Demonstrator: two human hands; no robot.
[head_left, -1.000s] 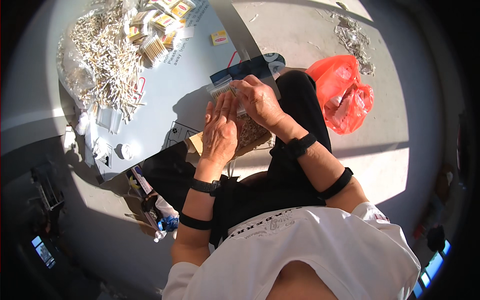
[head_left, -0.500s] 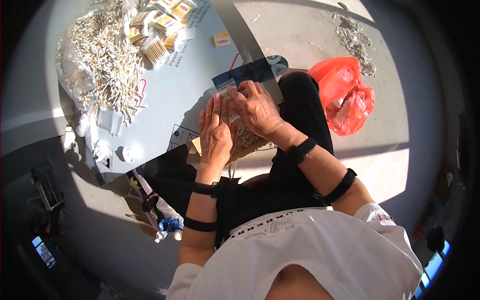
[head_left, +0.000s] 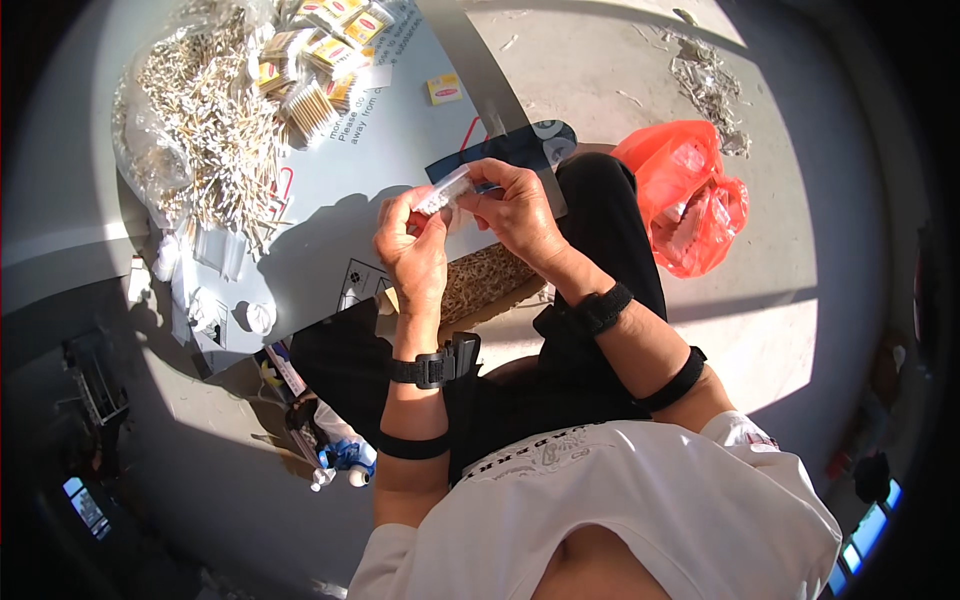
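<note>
left hand (head_left: 415, 252) pinches a clear plastic packet (head_left: 449, 187) of white-tipped swabs (head_left: 436, 203) at eight o'clock, right hand (head_left: 514, 207) at three. light pressure should suit.

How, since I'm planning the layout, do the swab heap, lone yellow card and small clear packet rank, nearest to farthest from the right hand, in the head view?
1. Small clear packet: held, touching the right hand.
2. Lone yellow card: ahead, slightly left.
3. Swab heap: far left.

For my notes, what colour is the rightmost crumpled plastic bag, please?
The bag is orange-red, shown in head view.
</note>
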